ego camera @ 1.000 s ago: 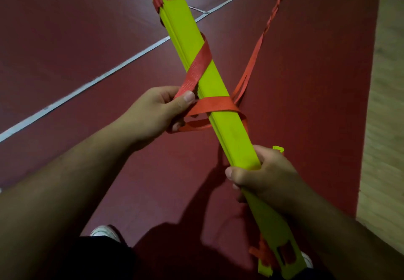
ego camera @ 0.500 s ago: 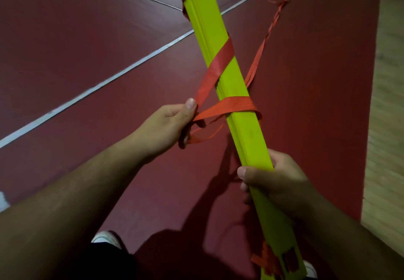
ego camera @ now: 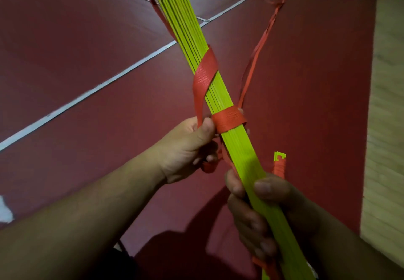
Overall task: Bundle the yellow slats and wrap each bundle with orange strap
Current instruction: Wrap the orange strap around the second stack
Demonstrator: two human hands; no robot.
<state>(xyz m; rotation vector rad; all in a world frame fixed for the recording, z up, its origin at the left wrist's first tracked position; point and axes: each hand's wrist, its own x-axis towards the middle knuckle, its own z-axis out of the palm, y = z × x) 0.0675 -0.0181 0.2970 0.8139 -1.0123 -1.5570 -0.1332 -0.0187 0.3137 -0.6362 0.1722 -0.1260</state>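
Wrapping looked roughly midway on this bundle: yellow slats [ego camera: 236,141], held edge-up in the air and running from near right to far centre, already had orange strap [ego camera: 229,119] cinched once round the middle, w/ a diagonal turn crossing just beyond it and more strap hooked over the far tips. Left hand [ego camera: 188,146] pinched the strap between thumb and fingers, right against the bundle's left side by the band; right hand [ego camera: 293,212] was clamped round the slats' near part. Nothing looked knotted yet. A loose tail [ego camera: 258,48] trailed off to the far right and ended in a tangle on the floor, so more turns and a tie-off probably remained. Just beyond the right hand a short yellow piece [ego camera: 279,159] w/ strap wound on it poked out; whether that was a finished bundle I couldn't tell. Floor [ego camera: 87,39] was dark red and smooth, crossed by thin white lines [ego camera: 109,82], w/ a pale wood-look strip [ego camera: 389,126] along the right edge. Lighting was dim.
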